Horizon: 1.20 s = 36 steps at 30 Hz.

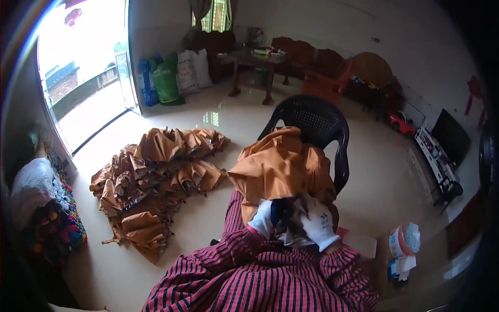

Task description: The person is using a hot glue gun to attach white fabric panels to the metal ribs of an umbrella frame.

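Note:
A large piece of brown cloth (280, 169) with a dark, silvery underside lies bunched over my lap and against the black plastic chair (312, 117) in front of me. At its near edge my left hand (262, 217), in a white glove, grips the cloth; its fingertips are partly hidden by the dark folds. My right hand (317, 223), gloved in white with dark printing, is closed on the same edge just to the right, its fingers somewhat blurred. Between the hands a shiny grey piece of the lining (297, 238) shows.
On the floor to the left is a heap of similar brown cloths (156, 174). Multicoloured textiles (52, 218) sit at the far left by the open doorway. Full sacks (169, 80), a wooden table (254, 60) and a red toy car (400, 123) stand farther off. A tub (400, 242) stands right.

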### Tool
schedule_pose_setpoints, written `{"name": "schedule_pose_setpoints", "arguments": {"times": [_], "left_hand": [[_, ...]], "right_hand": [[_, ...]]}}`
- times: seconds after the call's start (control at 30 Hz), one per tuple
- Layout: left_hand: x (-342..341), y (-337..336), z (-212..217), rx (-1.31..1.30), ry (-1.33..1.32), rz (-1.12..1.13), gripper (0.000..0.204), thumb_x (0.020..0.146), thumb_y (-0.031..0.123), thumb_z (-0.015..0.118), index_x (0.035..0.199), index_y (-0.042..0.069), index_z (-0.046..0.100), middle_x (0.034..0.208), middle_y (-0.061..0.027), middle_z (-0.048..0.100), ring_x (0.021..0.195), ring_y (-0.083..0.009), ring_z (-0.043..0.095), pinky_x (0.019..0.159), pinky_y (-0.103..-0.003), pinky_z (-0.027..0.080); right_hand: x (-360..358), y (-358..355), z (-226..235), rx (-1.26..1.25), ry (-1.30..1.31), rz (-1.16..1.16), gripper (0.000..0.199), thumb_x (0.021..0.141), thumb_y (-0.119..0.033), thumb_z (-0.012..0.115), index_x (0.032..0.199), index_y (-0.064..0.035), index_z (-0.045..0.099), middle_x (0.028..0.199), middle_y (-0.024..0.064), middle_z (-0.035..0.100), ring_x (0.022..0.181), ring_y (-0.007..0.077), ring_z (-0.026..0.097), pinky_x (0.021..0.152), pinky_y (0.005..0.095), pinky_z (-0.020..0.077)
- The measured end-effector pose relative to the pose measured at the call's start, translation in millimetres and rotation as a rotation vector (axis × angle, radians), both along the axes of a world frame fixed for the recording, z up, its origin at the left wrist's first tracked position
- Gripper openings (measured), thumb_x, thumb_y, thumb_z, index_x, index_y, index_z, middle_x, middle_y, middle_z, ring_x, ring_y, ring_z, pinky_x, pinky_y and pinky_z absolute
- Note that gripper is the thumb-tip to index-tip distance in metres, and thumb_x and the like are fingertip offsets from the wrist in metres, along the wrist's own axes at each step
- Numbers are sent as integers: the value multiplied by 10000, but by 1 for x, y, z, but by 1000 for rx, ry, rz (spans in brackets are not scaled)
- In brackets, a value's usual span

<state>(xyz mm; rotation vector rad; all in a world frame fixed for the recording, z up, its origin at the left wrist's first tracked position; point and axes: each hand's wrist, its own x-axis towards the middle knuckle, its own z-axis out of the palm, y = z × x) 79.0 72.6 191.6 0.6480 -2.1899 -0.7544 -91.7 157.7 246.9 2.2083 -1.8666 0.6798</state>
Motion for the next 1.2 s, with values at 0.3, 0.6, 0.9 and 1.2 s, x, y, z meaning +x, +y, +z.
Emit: {"name": "schedule_pose_setpoints", "arguments": {"times": [0.3, 0.6, 0.9, 1.2], "left_hand": [[-34, -43, -29, -409, 348, 90, 241, 803, 225, 639, 930, 20, 625, 890, -86, 633, 780, -268, 608, 669, -351, 488], [-9, -2, -5, -192, 210, -280, 298, 700, 138, 696, 972, 48, 611, 879, -139, 589, 784, -313, 590, 686, -346, 479], [-10, 7, -2, 244, 290, -412, 300, 700, 156, 690, 957, 47, 580, 805, -97, 572, 727, -250, 573, 650, -305, 472], [-23, -1, -4, 351, 353, -329, 320, 711, 182, 709, 956, 39, 561, 793, -64, 555, 743, -225, 566, 663, -297, 475]], "right_hand": [[-42, -18, 47, -420, -498, -84, 268, 816, -72, 575, 1075, -68, 643, 924, 122, 667, 808, 297, 615, 773, 390, 468], [-12, -38, 101, -538, 191, 164, 321, 746, -37, 623, 1064, -78, 647, 984, 95, 647, 940, 270, 599, 948, 433, 387], [3, -63, 130, -368, 506, 328, 405, 723, -25, 612, 1124, -77, 617, 1072, 78, 634, 1051, 256, 578, 1019, 371, 376], [19, -68, 133, -533, 472, 261, 429, 739, -126, 664, 1160, -157, 585, 1150, 97, 596, 1065, 292, 565, 987, 385, 394]]}}
